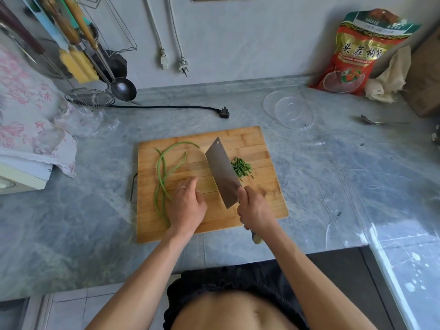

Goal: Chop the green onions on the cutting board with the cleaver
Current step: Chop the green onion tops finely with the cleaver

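Grey marble tabletop [321,177], lots of bare room R of board and toward near edge. Wooden cutting board [257,139] centre, near edge just inside tabletop front edge; metal handle on its L side. Red snack bag [352,60] leans on back wall, far R, crumpled cloth [388,79] touching it. Two clear plastic bowls [289,109] nested/overlapping behind board to R, look empty bar a dark speck. Metal spoon [378,121] R of bowls. Black plug & cord [225,113] behind board.

Cleaver [222,172]: blade tilted, tip pointing away. R hand [254,210] grip closed round its handle, handle end pokes out below wrist. Whole green onions [163,177], long stalks on board's L half. L hand [188,206] w/ ring, fingers loosely curled, rests on board just beside stalks; can't tell if pinching them. Chopped onion pile [241,167] just R of blade, touching or nearly.
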